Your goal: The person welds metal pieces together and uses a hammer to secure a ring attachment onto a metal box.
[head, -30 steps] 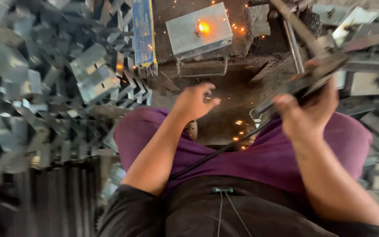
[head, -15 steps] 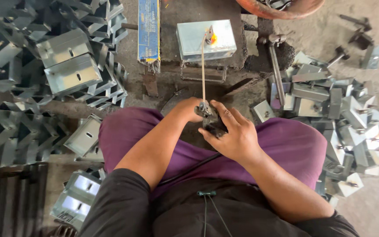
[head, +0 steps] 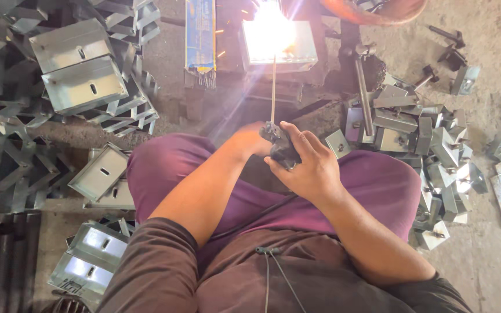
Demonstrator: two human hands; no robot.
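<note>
Both hands (head: 297, 159) on sparking electrode holder (head: 281, 148)

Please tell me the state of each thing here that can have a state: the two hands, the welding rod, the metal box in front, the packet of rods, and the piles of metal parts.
right hand: closed around the electrode holder.
left hand: at the holder, grip hidden.
welding rod: upright, tip arcing brightly.
metal box: on the floor, under the arc.
blue rod packet: lying flat, near end open.
stacked boxes: piled at left.
small brackets: loose heap at right.
</note>
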